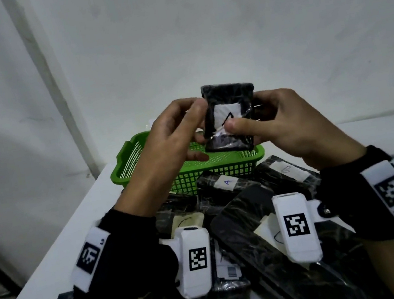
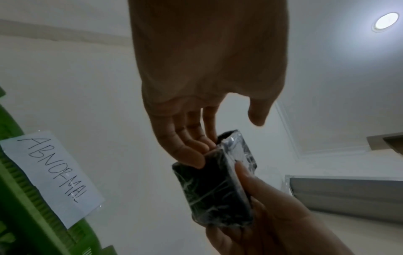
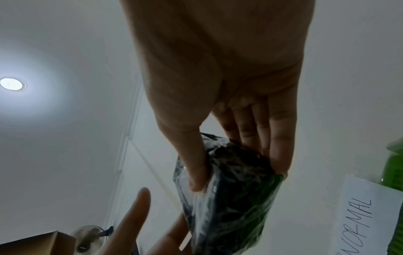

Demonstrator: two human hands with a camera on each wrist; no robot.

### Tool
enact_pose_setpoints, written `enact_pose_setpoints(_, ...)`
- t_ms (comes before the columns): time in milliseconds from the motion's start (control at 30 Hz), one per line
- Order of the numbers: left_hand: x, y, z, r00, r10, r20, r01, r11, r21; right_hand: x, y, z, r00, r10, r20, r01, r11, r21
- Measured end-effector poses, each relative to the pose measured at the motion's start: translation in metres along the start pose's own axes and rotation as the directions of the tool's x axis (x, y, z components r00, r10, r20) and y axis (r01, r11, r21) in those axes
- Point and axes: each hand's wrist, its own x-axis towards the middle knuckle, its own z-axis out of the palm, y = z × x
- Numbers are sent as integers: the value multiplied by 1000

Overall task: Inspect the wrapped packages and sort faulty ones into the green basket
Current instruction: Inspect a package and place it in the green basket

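A small black package (image 1: 227, 97) wrapped in clear film, with a white label, is held upright above the green basket (image 1: 127, 161). My right hand (image 1: 245, 117) pinches it, thumb on the front label and fingers behind. The right wrist view shows the same grip of my right hand (image 3: 237, 172) on the package (image 3: 229, 207). In the left wrist view, my left hand (image 2: 231, 136) lays its fingertips (image 2: 202, 150) on the upper edge of the package (image 2: 209, 189), with the thumb clear of it. My left hand (image 1: 198, 123) is at the package's left side.
Several more black wrapped packages (image 1: 240, 210), some with lettered labels, lie heaped on the white table (image 1: 64, 250) in front of the basket. A paper label reading ABNORMAL (image 2: 52, 176) hangs on the basket. White walls stand behind.
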Motion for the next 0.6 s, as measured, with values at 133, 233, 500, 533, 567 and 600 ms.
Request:
enact_pose_setpoints(133, 1, 0, 1, 998, -55, -34, 55, 998, 6, -2, -4, 1, 998, -52, 29, 51, 998, 35)
enact_pose_setpoints(233, 1, 1, -4, 999, -33, 1, 33, 999, -40, -3, -8, 1, 991, 5, 133, -17, 996, 90)
enact_pose_setpoints(500, -2, -6, -4, 991, 75, 113, -81, 996, 43, -2, -12, 4, 992, 124, 32, -128, 958, 257)
enact_pose_setpoints(533, -1, -6, -4, 993, 69, 99, -71, 997, 22, -1, -10, 4, 995, 100, 1, -97, 960, 261)
enact_pose_setpoints(567, -1, -5, -3, 996, 49, 72, -49, 999, -3, 0, -10, 4, 997, 77, -22, -68, 963, 260)
enact_pose_setpoints(600, 0, -3, -2, 999, 16, 39, -15, 1000, -24, -1, -10, 4, 998, 47, -32, -38, 965, 258)
